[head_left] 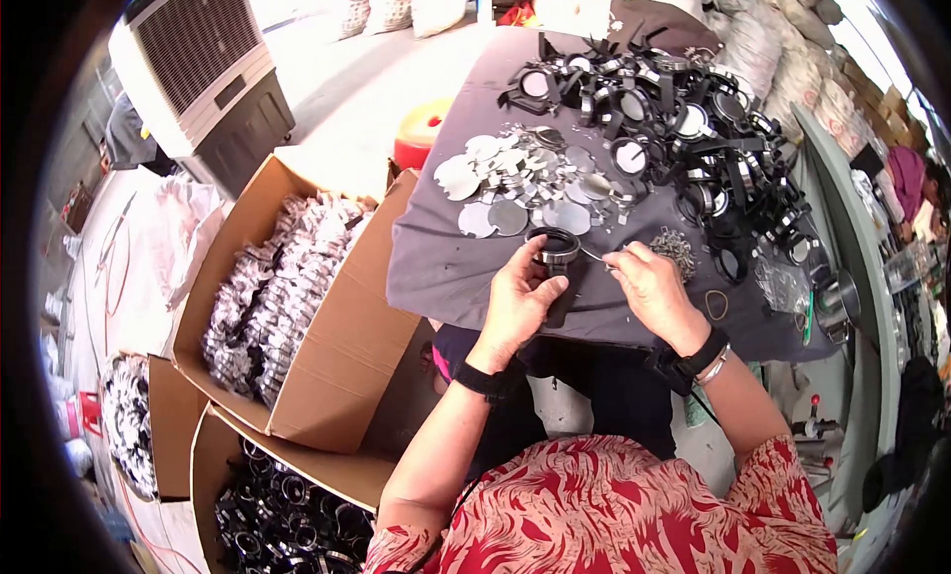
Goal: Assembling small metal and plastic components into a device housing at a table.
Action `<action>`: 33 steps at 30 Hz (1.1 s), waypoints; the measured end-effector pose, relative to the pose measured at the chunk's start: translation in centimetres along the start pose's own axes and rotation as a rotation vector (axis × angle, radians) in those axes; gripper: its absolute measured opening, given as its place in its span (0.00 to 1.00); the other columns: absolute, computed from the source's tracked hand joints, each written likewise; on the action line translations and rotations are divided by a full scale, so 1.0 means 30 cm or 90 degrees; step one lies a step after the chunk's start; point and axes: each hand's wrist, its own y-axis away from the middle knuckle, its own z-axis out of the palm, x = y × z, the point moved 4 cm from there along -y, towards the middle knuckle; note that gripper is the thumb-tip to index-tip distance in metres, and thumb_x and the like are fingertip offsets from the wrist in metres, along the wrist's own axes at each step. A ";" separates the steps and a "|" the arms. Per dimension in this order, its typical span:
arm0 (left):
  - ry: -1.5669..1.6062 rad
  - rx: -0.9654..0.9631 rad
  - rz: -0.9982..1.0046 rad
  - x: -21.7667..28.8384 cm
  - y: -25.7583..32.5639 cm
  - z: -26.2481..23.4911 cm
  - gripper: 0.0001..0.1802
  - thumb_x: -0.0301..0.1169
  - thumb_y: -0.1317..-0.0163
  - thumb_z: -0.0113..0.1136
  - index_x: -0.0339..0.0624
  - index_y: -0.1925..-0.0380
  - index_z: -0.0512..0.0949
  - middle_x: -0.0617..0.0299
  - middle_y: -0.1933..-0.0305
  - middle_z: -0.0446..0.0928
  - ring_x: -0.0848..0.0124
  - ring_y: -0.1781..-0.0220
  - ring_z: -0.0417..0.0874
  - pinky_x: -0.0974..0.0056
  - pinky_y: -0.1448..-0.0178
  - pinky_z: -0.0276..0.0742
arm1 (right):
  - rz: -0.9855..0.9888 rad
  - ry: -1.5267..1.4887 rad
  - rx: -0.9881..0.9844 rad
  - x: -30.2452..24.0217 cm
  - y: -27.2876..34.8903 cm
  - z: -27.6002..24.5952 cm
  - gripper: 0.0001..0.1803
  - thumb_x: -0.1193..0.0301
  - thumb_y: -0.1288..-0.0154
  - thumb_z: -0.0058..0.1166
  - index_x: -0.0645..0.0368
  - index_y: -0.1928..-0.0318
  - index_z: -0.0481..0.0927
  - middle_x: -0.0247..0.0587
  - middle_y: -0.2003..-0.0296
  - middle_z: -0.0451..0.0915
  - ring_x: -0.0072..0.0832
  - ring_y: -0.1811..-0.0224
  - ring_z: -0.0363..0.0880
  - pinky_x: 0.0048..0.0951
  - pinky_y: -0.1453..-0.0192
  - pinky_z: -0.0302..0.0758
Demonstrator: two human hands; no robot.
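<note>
The left hand [520, 299] wraps its grip around a black round frame [553, 247] at the near edge of the grey worktop [436, 267]. The right hand [649, 285], at 3 o'clock of it, pinches a thin metal piece [592, 255] toward the rim. Silver discs [515, 183] lie at 12 o'clock. Holding the frame level and steady probably helps the piece seat cleanly.

Both hands forward; L hand [519, 299] curled gripping, R hand [649, 287] pinching, prob. fingertips.
</note>
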 end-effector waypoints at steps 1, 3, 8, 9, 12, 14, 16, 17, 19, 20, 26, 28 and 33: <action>0.006 -0.002 -0.003 0.007 -0.006 0.009 0.33 0.20 0.44 0.60 0.37 0.37 0.61 0.62 0.67 0.77 0.83 0.80 0.70 0.77 0.81 0.63 | 0.008 -0.054 0.027 0.007 0.005 0.004 0.06 0.79 0.45 0.55 0.62 0.64 0.77 0.44 0.71 0.76 0.42 0.71 0.78 0.36 0.68 0.74; 0.022 -0.016 -0.035 0.019 -0.008 0.032 0.36 0.20 0.44 0.60 0.36 0.35 0.58 0.62 0.67 0.79 0.84 0.80 0.69 0.77 0.80 0.62 | 0.036 -0.129 0.048 0.039 0.012 0.017 0.06 0.78 0.45 0.57 0.63 0.65 0.76 0.45 0.72 0.76 0.42 0.71 0.78 0.36 0.68 0.74; -0.024 -0.020 0.002 0.001 -0.016 0.047 0.39 0.20 0.44 0.61 0.34 0.34 0.54 0.63 0.66 0.77 0.82 0.70 0.73 0.76 0.67 0.69 | 0.050 -0.069 0.177 0.040 0.000 0.002 0.08 0.83 0.49 0.58 0.65 0.67 0.75 0.43 0.72 0.77 0.39 0.70 0.78 0.34 0.65 0.74; -0.044 -0.025 0.028 0.000 -0.013 0.047 0.40 0.21 0.43 0.61 0.36 0.33 0.53 0.66 0.70 0.77 0.85 0.76 0.68 0.78 0.75 0.63 | 0.007 -0.014 0.219 0.013 -0.015 -0.013 0.08 0.83 0.50 0.59 0.64 0.69 0.75 0.43 0.71 0.78 0.39 0.69 0.79 0.34 0.64 0.75; -0.029 -0.027 0.058 -0.005 -0.012 0.042 0.42 0.21 0.43 0.61 0.37 0.32 0.50 0.67 0.71 0.75 0.85 0.75 0.68 0.78 0.73 0.64 | -0.098 -0.005 0.231 -0.040 -0.080 0.005 0.08 0.78 0.49 0.58 0.61 0.69 0.72 0.43 0.69 0.78 0.41 0.65 0.79 0.36 0.61 0.76; -0.045 -0.031 0.031 -0.003 -0.011 0.042 0.43 0.21 0.44 0.62 0.38 0.31 0.49 0.64 0.68 0.76 0.83 0.72 0.71 0.76 0.68 0.68 | -0.098 -0.026 0.210 -0.030 -0.093 0.060 0.07 0.78 0.46 0.55 0.61 0.67 0.71 0.44 0.68 0.78 0.42 0.64 0.80 0.36 0.61 0.77; -0.051 -0.028 0.015 -0.007 -0.008 0.033 0.45 0.21 0.45 0.63 0.41 0.31 0.49 0.64 0.68 0.76 0.81 0.70 0.73 0.75 0.65 0.72 | -0.071 -0.064 0.118 -0.023 -0.094 0.104 0.07 0.79 0.45 0.54 0.62 0.65 0.71 0.45 0.67 0.78 0.41 0.65 0.81 0.35 0.64 0.78; -0.052 -0.026 0.013 -0.009 -0.012 0.035 0.45 0.21 0.45 0.63 0.41 0.31 0.49 0.64 0.68 0.76 0.81 0.70 0.73 0.75 0.65 0.72 | -0.081 -0.069 0.109 -0.015 -0.090 0.125 0.07 0.78 0.45 0.51 0.61 0.64 0.71 0.45 0.67 0.77 0.41 0.65 0.80 0.35 0.65 0.77; -0.023 -0.042 0.039 -0.007 -0.014 0.042 0.45 0.21 0.45 0.63 0.40 0.31 0.49 0.66 0.69 0.75 0.82 0.71 0.73 0.76 0.65 0.71 | -0.099 -0.070 0.106 -0.016 -0.085 0.129 0.07 0.78 0.46 0.51 0.61 0.64 0.70 0.45 0.68 0.77 0.41 0.66 0.80 0.35 0.66 0.77; -0.037 -0.037 0.014 -0.008 -0.012 0.039 0.42 0.20 0.45 0.63 0.39 0.32 0.53 0.67 0.70 0.74 0.82 0.70 0.72 0.76 0.65 0.71 | -0.117 -0.067 0.107 -0.020 -0.082 0.128 0.08 0.78 0.46 0.51 0.61 0.64 0.70 0.44 0.68 0.76 0.41 0.67 0.79 0.35 0.68 0.77; -0.008 -0.035 0.000 -0.029 -0.020 0.033 0.30 0.19 0.44 0.62 0.35 0.40 0.66 0.67 0.69 0.75 0.82 0.69 0.73 0.77 0.64 0.72 | -0.175 -0.028 0.087 -0.044 -0.084 0.113 0.08 0.78 0.50 0.51 0.61 0.68 0.69 0.41 0.71 0.73 0.38 0.68 0.78 0.34 0.67 0.77; 0.010 -0.042 -0.003 -0.012 -0.018 0.045 0.28 0.19 0.44 0.61 0.35 0.42 0.67 0.66 0.69 0.75 0.82 0.68 0.74 0.76 0.64 0.72 | -0.193 -0.023 0.069 -0.049 -0.087 0.100 0.06 0.77 0.50 0.51 0.60 0.70 0.68 0.39 0.73 0.72 0.36 0.69 0.77 0.33 0.67 0.76; 0.034 -0.037 -0.011 0.005 -0.006 0.051 0.19 0.18 0.41 0.55 0.35 0.48 0.71 0.67 0.69 0.76 0.82 0.69 0.73 0.77 0.64 0.70 | -0.205 -0.068 0.058 -0.033 -0.083 0.106 0.06 0.80 0.50 0.53 0.63 0.68 0.73 0.42 0.69 0.77 0.38 0.69 0.79 0.32 0.67 0.78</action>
